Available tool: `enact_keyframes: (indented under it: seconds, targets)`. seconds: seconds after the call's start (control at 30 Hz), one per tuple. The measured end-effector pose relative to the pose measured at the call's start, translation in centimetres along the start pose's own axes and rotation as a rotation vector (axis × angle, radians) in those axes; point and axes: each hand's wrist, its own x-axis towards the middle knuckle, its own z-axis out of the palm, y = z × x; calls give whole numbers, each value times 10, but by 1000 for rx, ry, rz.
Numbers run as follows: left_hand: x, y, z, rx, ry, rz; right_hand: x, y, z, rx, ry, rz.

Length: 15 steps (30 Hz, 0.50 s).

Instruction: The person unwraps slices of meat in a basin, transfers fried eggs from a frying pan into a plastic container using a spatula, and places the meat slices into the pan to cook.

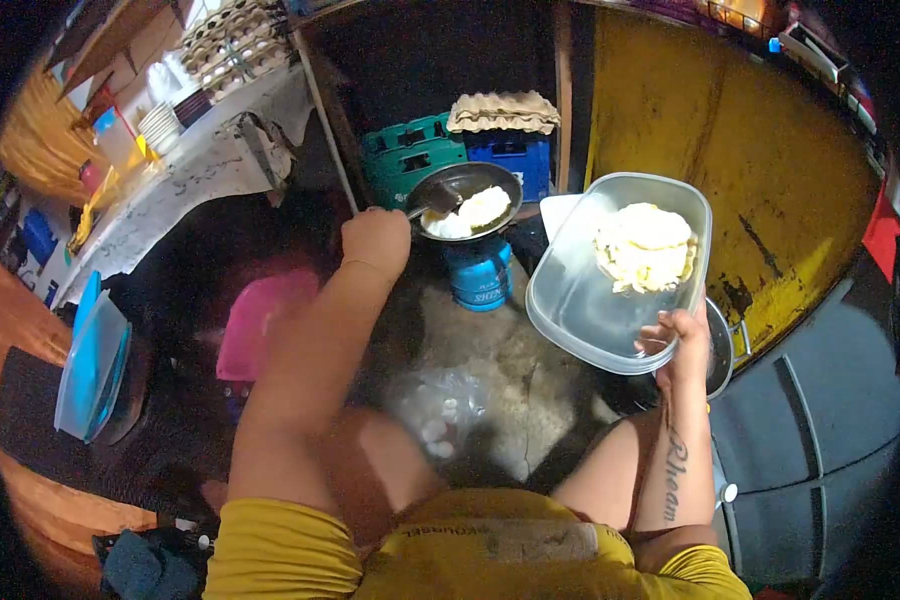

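Observation:
My left hand (377, 243) is closed round the handle of a dark spatula (442, 198), whose blade is in the frying pan (515, 180). Cooked egg (484, 208) lies in the pan beside the blade. Under the pan is a blue gas canister (480, 275). On the right, my right hand (676, 340) grips the near right corner of a clear plastic container (580, 290), which is tilted. A pile of cooked egg (647, 248) rests inside it, toward the far end.
Green (410, 145) and blue (515, 160) crates stand behind the pan. A plastic bag with eggs (440, 415) lies on the floor between my legs. Egg trays (232, 45) are at the upper left. A pink object (260, 320) and clear-and-blue containers (92, 370) are at left.

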Motion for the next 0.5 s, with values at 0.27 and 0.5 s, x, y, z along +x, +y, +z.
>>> enact_keyframes:
  seconds: [0.27, 0.5]
  targets:
    - [34, -4, 6, 56, -150, 27, 4, -2, -7, 31, 37, 36]
    - [41, -15, -13, -23, -256, 19, 9, 5, -5, 59, -54, 113]
